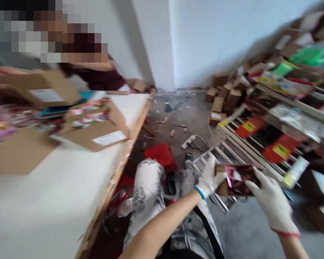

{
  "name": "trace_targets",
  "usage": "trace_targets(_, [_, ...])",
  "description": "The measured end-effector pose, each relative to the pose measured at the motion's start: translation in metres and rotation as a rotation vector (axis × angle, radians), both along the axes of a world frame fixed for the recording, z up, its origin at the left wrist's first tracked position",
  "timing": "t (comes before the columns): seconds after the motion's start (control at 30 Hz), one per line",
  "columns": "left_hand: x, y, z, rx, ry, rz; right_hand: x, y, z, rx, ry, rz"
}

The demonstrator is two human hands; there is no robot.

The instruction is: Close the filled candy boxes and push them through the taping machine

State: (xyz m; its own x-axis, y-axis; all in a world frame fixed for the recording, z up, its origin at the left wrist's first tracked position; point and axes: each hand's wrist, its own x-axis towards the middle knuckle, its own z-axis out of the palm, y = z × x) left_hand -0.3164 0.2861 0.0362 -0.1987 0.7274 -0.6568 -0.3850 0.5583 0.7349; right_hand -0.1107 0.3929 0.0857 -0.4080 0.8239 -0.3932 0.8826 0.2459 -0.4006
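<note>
Both my hands wear white gloves and hold a small cardboard box (pixel 221 187) between them, over the near end of a roller conveyor (pixel 226 153). My left hand (pixel 209 180), with a blue cuff, grips the box's left end. At the right end, my right hand (pixel 272 201), with a red cuff, has its thumb over the near edge. The box is open at the top. Pink and dark red wrapped pieces (pixel 233 178) show inside it, blurred by motion.
On the left, a white table (pixel 37 208) bears open cartons (pixel 97 135) of wrapped pieces. Another person (pixel 97 73) stands behind it. A red stool (pixel 160 154), a power strip (pixel 188 142) and litter lie on the floor. A taping machine (pixel 275 147) and stacked boxes (pixel 218 104) are at right.
</note>
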Motion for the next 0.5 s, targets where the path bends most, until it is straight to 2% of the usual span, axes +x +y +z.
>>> trace_targets(0.1, [0.005,0.011,-0.022,-0.068,-0.061,-0.016,0.002,0.001,-0.012,-0.123,-0.101,0.124])
trace_targets(0.2, [0.003,0.015,-0.032,-0.114,-0.025,-0.003,-0.015,0.007,-0.021,-0.139,-0.190,0.108])
trace_targets(0.3, [-0.003,0.015,-0.031,-0.140,0.054,-0.019,-0.039,0.012,-0.032,-0.053,-0.360,0.003])
trace_targets(0.4, [-0.016,0.011,-0.024,-0.206,0.018,-0.057,-0.057,0.017,-0.050,-0.007,-0.554,-0.049])
trace_targets(0.5, [-0.024,0.006,-0.022,-0.173,-0.111,-0.123,-0.058,0.019,-0.060,-0.005,-0.550,-0.044])
